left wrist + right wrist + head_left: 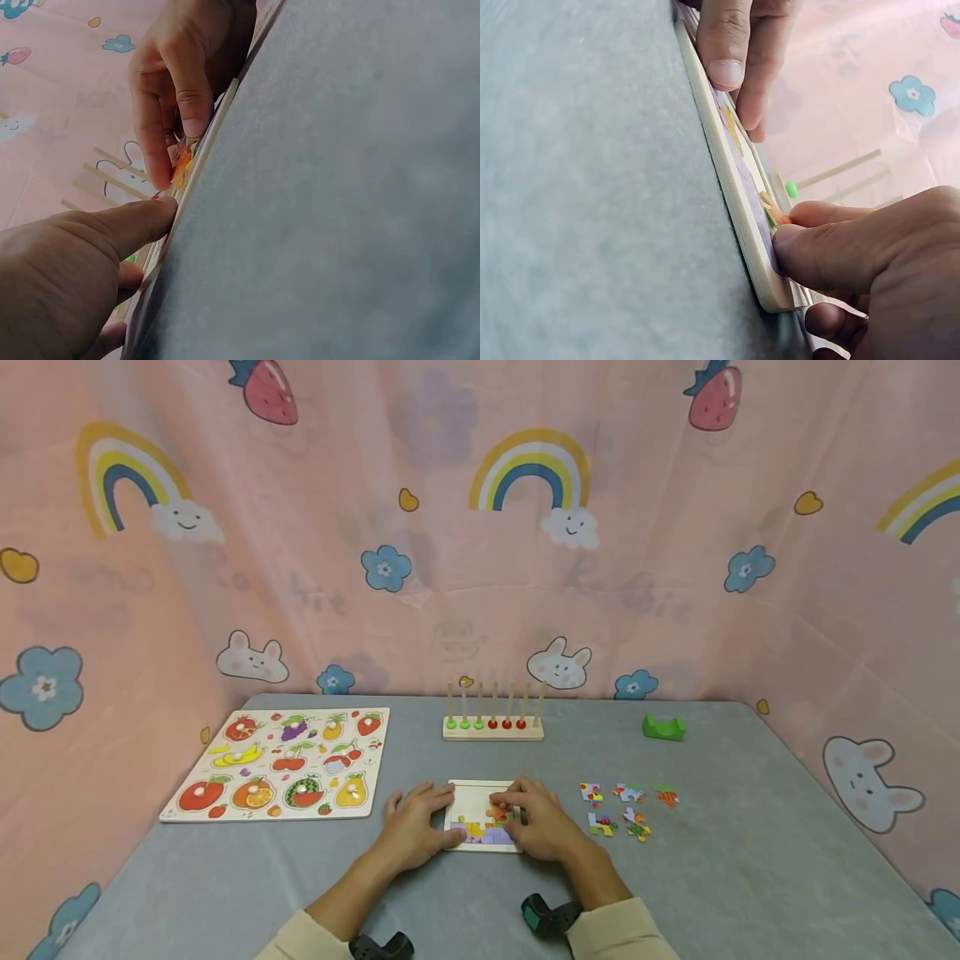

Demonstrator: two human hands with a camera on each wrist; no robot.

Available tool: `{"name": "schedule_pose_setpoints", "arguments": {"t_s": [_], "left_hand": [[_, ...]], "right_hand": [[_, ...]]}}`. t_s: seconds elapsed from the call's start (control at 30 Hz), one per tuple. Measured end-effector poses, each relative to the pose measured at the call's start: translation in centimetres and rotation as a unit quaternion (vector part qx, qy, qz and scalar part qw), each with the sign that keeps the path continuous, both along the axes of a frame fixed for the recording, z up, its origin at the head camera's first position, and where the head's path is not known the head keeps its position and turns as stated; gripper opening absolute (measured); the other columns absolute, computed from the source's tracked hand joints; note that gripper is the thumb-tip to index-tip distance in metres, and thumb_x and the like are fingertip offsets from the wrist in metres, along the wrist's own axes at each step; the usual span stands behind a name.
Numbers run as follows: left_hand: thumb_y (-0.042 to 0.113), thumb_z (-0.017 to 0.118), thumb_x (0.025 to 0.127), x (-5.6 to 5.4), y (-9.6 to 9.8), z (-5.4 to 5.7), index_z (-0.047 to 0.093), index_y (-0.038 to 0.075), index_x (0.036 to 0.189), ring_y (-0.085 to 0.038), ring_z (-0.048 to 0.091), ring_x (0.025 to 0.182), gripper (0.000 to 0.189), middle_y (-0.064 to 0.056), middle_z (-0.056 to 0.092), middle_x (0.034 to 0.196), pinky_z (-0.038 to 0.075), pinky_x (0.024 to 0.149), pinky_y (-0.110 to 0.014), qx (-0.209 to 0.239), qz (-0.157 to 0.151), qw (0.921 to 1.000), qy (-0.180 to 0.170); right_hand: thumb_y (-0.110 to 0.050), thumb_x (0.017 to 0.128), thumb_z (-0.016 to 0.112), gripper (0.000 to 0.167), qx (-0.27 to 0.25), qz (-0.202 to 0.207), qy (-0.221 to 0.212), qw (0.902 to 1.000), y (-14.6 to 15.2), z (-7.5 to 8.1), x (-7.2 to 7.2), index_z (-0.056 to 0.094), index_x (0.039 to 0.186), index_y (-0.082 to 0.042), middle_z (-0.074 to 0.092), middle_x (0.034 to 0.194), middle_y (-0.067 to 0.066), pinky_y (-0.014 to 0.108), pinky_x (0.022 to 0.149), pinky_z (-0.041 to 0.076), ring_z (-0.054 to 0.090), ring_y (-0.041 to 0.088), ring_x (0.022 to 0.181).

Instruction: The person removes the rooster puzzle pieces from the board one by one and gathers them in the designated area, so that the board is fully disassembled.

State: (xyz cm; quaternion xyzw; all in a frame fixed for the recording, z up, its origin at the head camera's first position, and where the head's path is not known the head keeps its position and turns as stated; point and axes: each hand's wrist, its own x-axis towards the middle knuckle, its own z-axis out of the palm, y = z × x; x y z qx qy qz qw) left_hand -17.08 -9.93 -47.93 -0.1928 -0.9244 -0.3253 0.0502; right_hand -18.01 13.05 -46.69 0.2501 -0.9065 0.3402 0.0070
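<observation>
The right hand (pixel 543 821) is pinching an orange puzzle piece (pixel 498 812) at the right side of the puzzle tray (pixel 468 797). The left hand (pixel 415 827) is resting, uncurled, on its left edge. Five loose pieces (pixel 628 793) are lying rightward, nearer the right hand.

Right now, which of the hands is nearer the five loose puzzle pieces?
Right. The right hand is left of the pieces; the left hand is farther left, touching the tray.
</observation>
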Motion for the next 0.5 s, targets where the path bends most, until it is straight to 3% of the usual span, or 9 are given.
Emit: {"name": "schedule_pose_setpoints", "arguments": {"t_s": [0.3, 0.5], "left_hand": [[0.029, 0.081, 0.077, 0.05, 0.01, 0.07, 0.065, 0.002, 0.124, -0.034, 0.040, 0.131, 0.057, -0.006, 0.057, 0.134, 0.012, 0.100, -0.067, 0.000, 0.001, 1.0000, 0.003], [0.030, 0.081, 0.076, 0.08, 0.02, 0.07, 0.065, 0.002, 0.124, -0.033, 0.040, 0.131, 0.058, -0.005, 0.057, 0.134, 0.012, 0.100, -0.067, -0.001, 0.003, 1.0000, 0.005]], "right_hand": [[-0.001, 0.084, 0.069, 0.032, -0.039, 0.001, 0.031, 0.9987, 0.30, -0.36, -0.11, 0.070, 0.116, -0.005, 0.057, 0.101, -0.003, 0.041, 0.079, 0.043, 0.052, 0.018, 0.093], [-0.004, 0.079, 0.070, 0.036, -0.027, -0.005, 0.010, 0.9996, 0.44, -0.25, -0.13, 0.071, 0.115, -0.008, 0.053, 0.102, -0.005, 0.046, 0.084, 0.037, 0.048, 0.020, 0.099]]}}
